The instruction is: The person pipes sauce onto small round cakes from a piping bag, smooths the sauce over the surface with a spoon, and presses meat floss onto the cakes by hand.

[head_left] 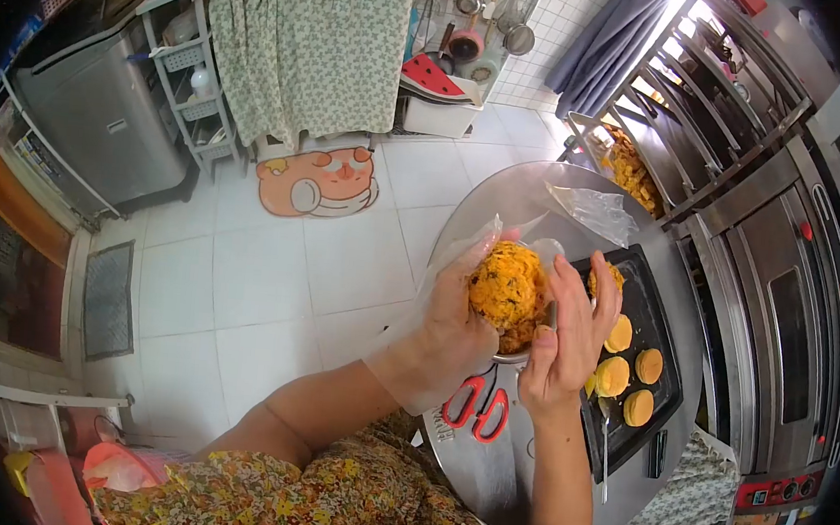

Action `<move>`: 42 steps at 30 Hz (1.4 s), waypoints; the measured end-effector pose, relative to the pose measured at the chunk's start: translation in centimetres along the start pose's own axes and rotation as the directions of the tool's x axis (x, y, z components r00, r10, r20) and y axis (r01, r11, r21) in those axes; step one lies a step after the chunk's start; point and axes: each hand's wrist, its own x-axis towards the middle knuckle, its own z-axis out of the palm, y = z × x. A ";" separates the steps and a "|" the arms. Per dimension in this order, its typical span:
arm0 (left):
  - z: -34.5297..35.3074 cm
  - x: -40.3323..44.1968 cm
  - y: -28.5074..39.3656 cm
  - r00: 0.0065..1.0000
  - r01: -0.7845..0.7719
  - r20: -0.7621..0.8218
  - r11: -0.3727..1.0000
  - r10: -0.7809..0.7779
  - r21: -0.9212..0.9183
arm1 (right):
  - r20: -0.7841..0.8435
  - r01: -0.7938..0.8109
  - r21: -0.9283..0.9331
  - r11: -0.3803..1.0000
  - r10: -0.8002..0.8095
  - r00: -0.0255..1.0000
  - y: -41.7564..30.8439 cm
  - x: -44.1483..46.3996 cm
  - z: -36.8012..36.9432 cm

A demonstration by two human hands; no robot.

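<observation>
A round cake coated in orange-yellow shredded floss (507, 284) rests in my left hand (451, 309), which wears a clear plastic glove and curls around it. Below the cake, more floss shows in a bowl (511, 357), only part of whose rim is visible. My right hand (573, 329) is beside the cake, fingers raised and thumb bent in. A small dark grey piece shows between thumb and fingers; its kind is hidden. On the black baking tray (670, 282) to the right sit several small round yellow cakes (612, 376) and one floss-covered cake (608, 277), partly behind my fingers.
The round metal table (475, 193) also holds red-handled scissors (476, 405), a spoon (605, 455) on the tray edge and a clear plastic bag (596, 215). An oven (790, 321) and a tray rack (690, 96) stand right. A pig-shaped mat (318, 183) lies on the floor.
</observation>
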 end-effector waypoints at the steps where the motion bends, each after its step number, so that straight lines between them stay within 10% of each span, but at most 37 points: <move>1: 0.4 0.9 1.8 0.938 0.278 -0.052 0.833 -0.343 -0.478 | 0.056 0.052 -0.047 0.997 -0.050 0.997 0.0 -0.1 0.1; 3: 0.9 0.8 2.2 0.924 0.292 -0.058 0.794 -0.378 -0.533 | 0.174 0.164 -0.134 0.977 -0.139 0.975 0.1 -0.4 0.3; 5: 1.6 -0.6 0.3 0.971 -0.237 0.094 0.926 0.219 0.292 | 0.082 0.118 -0.051 0.992 -0.114 0.990 -0.2 -0.3 0.0; 7: 0.8 -0.6 0.0 0.995 0.067 -0.078 0.991 -0.058 0.116 | 0.000 0.020 0.044 0.999 -0.020 1.000 -0.2 -0.3 -0.1; 12: 1.9 0.1 1.4 0.984 0.157 -0.060 0.975 -0.168 -0.157 | 0.006 -0.103 0.064 0.993 0.103 0.995 0.1 -1.4 0.0; 14: 1.4 1.2 2.6 0.812 0.388 -0.024 0.571 -0.583 -0.723 | 0.042 -0.034 -0.024 0.999 0.035 0.999 -0.6 -1.9 0.4; 21: 0.8 0.0 -0.7 0.875 0.278 -0.302 0.903 -0.379 -0.328 | 0.032 0.008 -0.076 0.997 -0.006 0.999 -0.6 -2.1 0.7; 25: 0.6 -0.4 0.1 0.967 0.232 -0.022 0.911 -0.255 -0.340 | 0.001 -0.025 -0.054 0.998 0.025 1.000 -0.7 -1.4 0.5; 30: 1.3 -1.2 0.8 0.983 -0.157 0.128 0.972 0.135 0.177 | 0.127 0.109 -0.242 0.964 -0.079 0.989 -1.0 -1.3 0.2; 34: 0.7 -1.2 0.7 0.985 -0.076 0.166 0.983 0.047 0.168 | 0.075 0.072 -0.191 0.979 -0.058 0.996 -0.7 -0.9 0.0; 38: 1.3 0.0 2.7 0.943 0.297 -0.021 0.870 -0.332 -0.394 | 0.142 0.109 -0.214 0.971 -0.080 0.987 -0.6 -0.4 -0.3; 42: 1.6 -0.9 0.4 0.995 -0.084 -0.026 0.965 0.093 0.248 | 0.084 -0.047 -0.042 0.998 0.051 0.995 -0.4 0.3 -0.4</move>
